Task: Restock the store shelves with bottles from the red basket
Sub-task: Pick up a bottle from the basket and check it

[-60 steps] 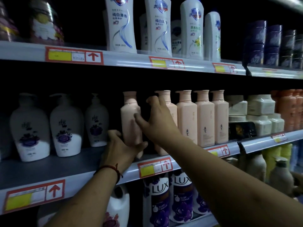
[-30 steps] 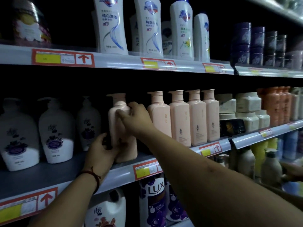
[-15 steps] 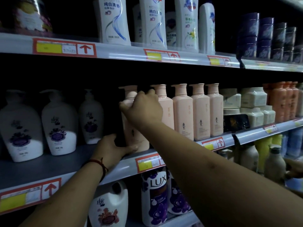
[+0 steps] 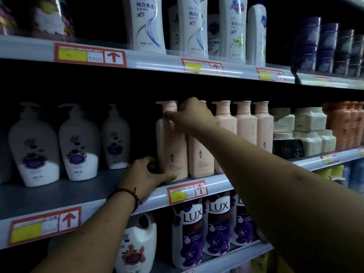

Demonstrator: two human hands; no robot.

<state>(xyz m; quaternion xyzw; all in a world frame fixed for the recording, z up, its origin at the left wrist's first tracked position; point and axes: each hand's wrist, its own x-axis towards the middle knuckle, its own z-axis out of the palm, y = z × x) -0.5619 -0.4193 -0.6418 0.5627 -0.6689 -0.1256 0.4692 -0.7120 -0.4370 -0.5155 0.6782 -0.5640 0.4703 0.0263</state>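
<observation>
the pink bottle [image 4: 171,146] is standing upright at the front edge of the middle shelf [image 4: 78,190], at the left end of its row and touching the neighbouring pink bottle [image 4: 201,154], label facing out above the price tag [image 4: 187,192]. it looks like the squaring-up step: two hands on one bottle, low and high, so it is not tipping while being lined up with the row. the left hand [image 4: 145,174] is reaching up from below, fingers curling round the bottle's lower left side, thumb lying along the front of the base, so it is gripping the foot. the right hand [image 4: 192,115] is coming across from the right, forearm stretched out, lying over the bottle's shoulder beside the pump. whether it is clasping or only pressing there, i cannot tell. white pump bottles [image 4: 78,142] are standing well apart to the left. the red basket is not showing.
</observation>
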